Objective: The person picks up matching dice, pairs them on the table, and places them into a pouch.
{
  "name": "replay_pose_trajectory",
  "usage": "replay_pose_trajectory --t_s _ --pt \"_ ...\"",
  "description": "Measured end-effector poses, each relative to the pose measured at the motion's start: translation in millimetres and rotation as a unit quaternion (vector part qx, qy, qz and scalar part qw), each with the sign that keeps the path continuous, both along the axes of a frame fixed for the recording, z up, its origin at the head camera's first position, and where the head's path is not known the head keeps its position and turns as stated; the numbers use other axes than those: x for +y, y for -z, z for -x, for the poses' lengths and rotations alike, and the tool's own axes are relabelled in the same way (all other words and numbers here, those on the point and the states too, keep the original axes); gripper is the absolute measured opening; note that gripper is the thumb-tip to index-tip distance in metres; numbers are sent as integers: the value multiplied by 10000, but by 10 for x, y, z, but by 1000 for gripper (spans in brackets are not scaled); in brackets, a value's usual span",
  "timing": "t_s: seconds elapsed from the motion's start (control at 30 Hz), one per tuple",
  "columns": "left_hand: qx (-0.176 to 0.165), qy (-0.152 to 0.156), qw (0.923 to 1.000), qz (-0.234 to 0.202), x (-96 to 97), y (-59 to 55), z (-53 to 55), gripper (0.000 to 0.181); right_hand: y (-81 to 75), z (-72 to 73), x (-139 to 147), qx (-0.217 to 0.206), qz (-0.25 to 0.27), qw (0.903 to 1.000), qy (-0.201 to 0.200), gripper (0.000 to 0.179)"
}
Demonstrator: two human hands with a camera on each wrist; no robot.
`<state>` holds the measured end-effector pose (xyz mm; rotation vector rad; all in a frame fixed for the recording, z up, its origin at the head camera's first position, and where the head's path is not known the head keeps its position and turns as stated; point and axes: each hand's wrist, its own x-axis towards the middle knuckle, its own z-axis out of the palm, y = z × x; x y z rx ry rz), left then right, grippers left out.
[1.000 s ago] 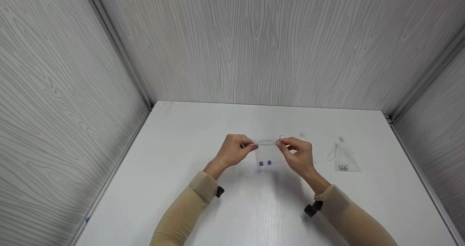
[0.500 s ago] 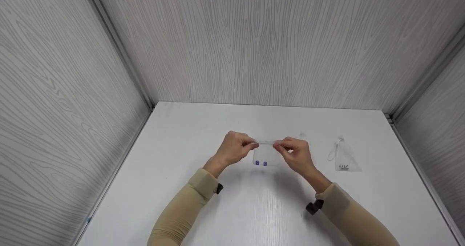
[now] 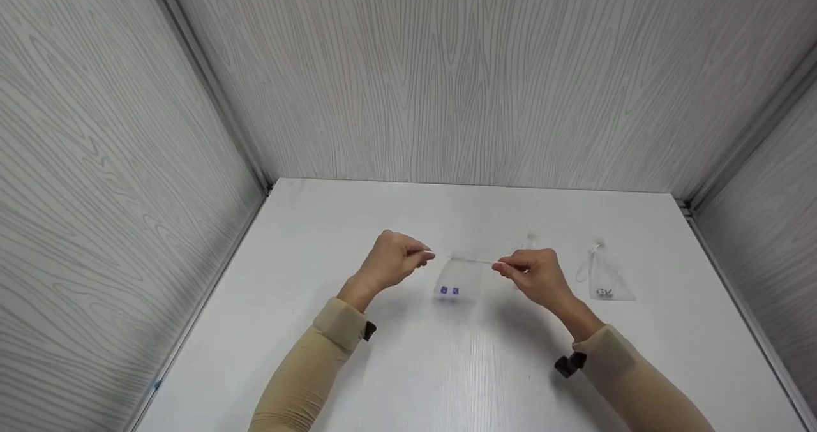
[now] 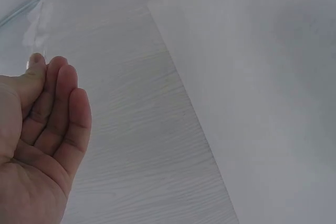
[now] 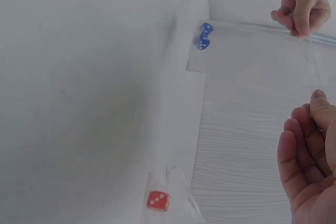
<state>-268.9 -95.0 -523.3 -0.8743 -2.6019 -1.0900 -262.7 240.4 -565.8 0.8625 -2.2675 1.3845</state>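
Observation:
A clear drawstring bag [image 3: 469,275] hangs between my two hands, with two blue dice [image 5: 202,40] at its bottom. My left hand [image 3: 389,263] pinches the cord on the left between thumb and forefinger, a little apart from the bag's mouth. On the other side, my right hand [image 3: 536,279] pinches the cord near the top right corner. The cord [image 3: 482,261] runs nearly straight along the mouth. In the left wrist view, the left hand's other fingers [image 4: 79,124] lie loosely bent. How far the mouth is drawn together is hard to tell.
Another clear bag [image 3: 611,279] with small dark-looking pieces lies on the white table [image 3: 306,228] at the right. A further clear bag, partly behind my right hand, holds a red die [image 5: 158,201]. Grooved panels [image 3: 408,74] enclose the table at the back and sides.
My hands have moved apart, the left one leftward and the right one rightward and slightly down. The cord is stretched out between them. The bag with the blue dice has shifted slightly left.

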Motion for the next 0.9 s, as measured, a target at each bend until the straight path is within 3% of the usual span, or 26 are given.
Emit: replay_pose_trajectory --t_s 0.13,0.37,0.47,0.6,0.9 --pt "-168 -247 9994 -158 -132 -5 -37 14 -10 -20 128 67 71 9999 -23 11" --pt "-683 -240 9972 -158 -229 33 -90 15 -116 -48 184 -77 -76 9997 -234 9" --pt "-987 -350 9944 -162 -211 70 -59 16 -138 -33 157 -671 -230 9974 80 6" --pt "-1313 -447 9903 2 -129 197 28 18 -55 6 89 -1349 -669 9865 649 11" --pt "-2073 -584 9745 633 215 504 234 24 194 131 -239 -1851 -1526 9626 1259 22"
